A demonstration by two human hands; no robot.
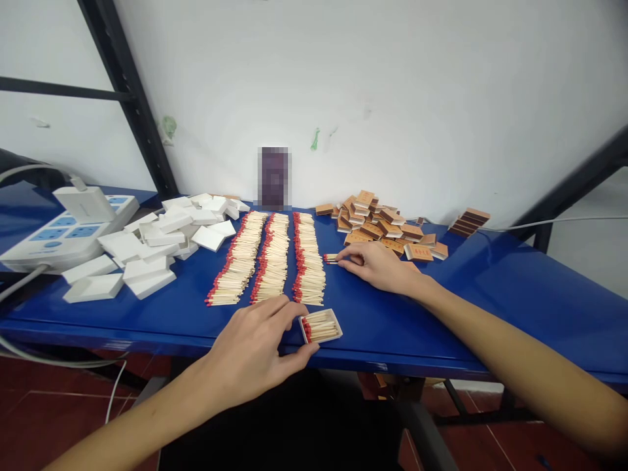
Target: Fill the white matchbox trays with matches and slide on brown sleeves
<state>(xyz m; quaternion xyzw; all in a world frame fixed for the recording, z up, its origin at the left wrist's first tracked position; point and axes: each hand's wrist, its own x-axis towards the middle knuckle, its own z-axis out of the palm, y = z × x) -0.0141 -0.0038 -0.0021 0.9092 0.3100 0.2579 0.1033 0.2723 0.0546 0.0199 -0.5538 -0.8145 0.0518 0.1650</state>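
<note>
1. Tray (326,339), one, matches inside: near the blue table's (422,340) front edge; long axis roughly 9-to-3 o'clock, red heads toward 9.
2. Left hand (260,340): thumb and finger clamped on the tray's 9 o'clock end.
3. Right hand (375,265), 1–2 o'clock of the tray: fingertips pinching a few matches (330,258), heads toward 9.
4. Match rows (269,258), three: 10–12 o'clock.
5. Matchbox covers (370,229), heaped: 1 o'clock.
6. White trays (161,229): 10 o'clock.

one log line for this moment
left hand: holds tray of matches | right hand: at loose matches | match rows: three, beyond tray
</note>
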